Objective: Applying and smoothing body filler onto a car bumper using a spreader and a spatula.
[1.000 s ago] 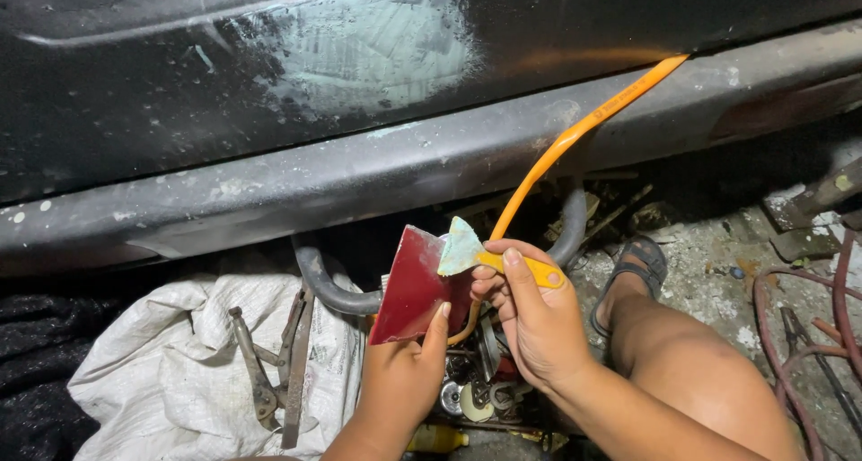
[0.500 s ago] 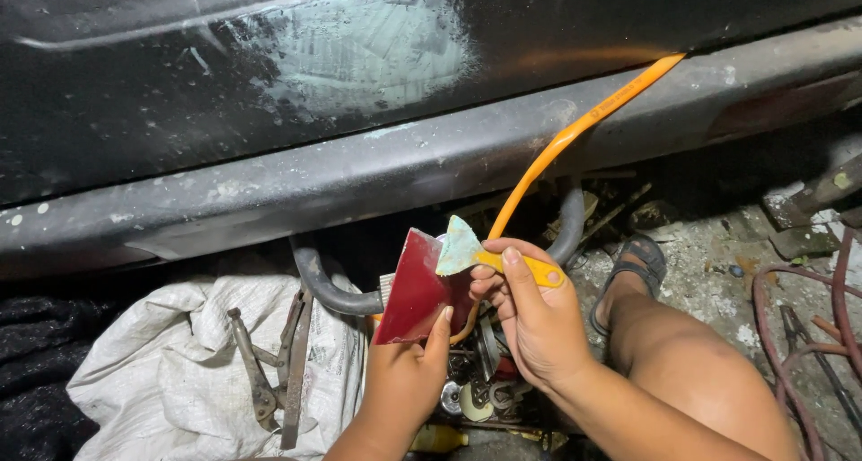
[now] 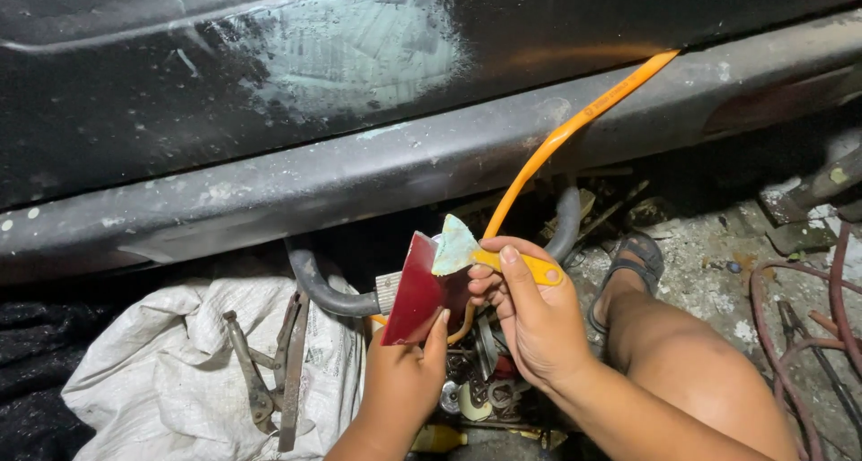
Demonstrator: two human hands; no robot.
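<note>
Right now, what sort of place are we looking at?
Probably a car body repair spot, working low on the ground. A dark car panel has a pale sanded filler patch, the right hand holds a putty knife, and metal tools lie on a white sack.

A dusty dark car body panel (image 3: 135,129) is seen overhead; below it, cracked grey concrete floor (image 3: 718,281), dimly lit.

My left hand (image 3: 401,377) holds a red card (image 3: 420,290); my right hand (image 3: 530,313) presses a yellow-handled putty knife (image 3: 476,256) against it.
</note>
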